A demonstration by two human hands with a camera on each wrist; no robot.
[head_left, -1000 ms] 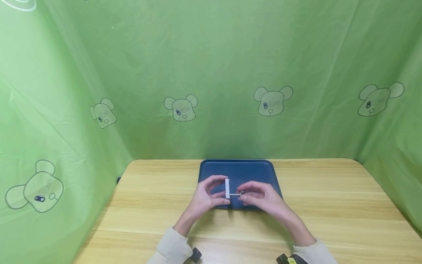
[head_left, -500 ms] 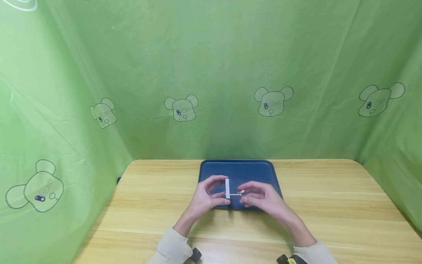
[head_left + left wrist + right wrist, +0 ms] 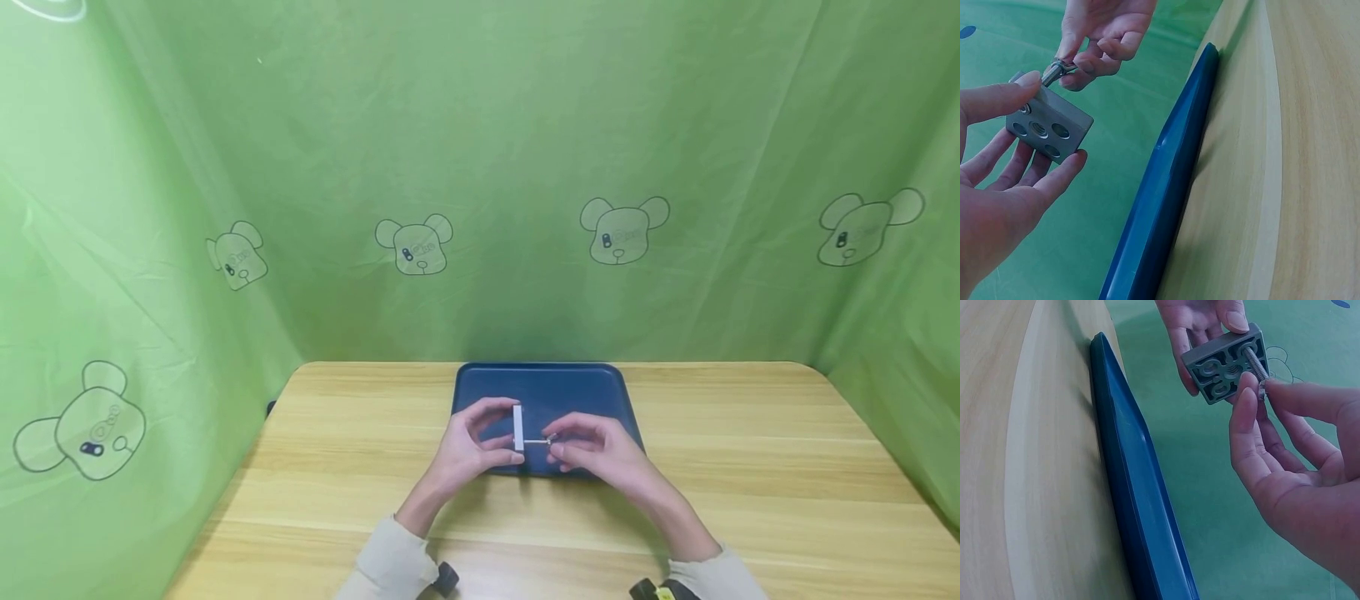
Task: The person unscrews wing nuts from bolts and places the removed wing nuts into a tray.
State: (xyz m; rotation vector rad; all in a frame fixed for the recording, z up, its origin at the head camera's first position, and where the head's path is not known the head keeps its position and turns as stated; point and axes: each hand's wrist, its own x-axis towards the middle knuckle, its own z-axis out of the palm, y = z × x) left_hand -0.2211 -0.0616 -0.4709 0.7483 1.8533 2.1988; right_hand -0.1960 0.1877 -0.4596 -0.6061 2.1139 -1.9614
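Observation:
My left hand (image 3: 462, 446) holds a grey square block (image 3: 517, 428) on edge above the tray, thumb on one edge and fingertips on the opposite one. In the left wrist view the block (image 3: 1072, 122) has several round holes on its face; its other face (image 3: 1213, 369), in the right wrist view, is ribbed. A threaded metal bolt (image 3: 1254, 362) sits in a hole near one corner and sticks out toward my right hand (image 3: 603, 450). Thumb and fingers of that hand pinch the bolt's outer end, whose small head (image 3: 1060, 65) is partly hidden.
Beneath both hands lies a blue tray (image 3: 540, 379) with a raised rim, at the far side of the wooden table (image 3: 750, 450). Green curtains (image 3: 510, 125) enclose the table's back and sides.
The bolt's small head has turned between my right fingers, showing more half a second ago than now. Those fingers have shifted slightly; the block and left hand stay nearly still.

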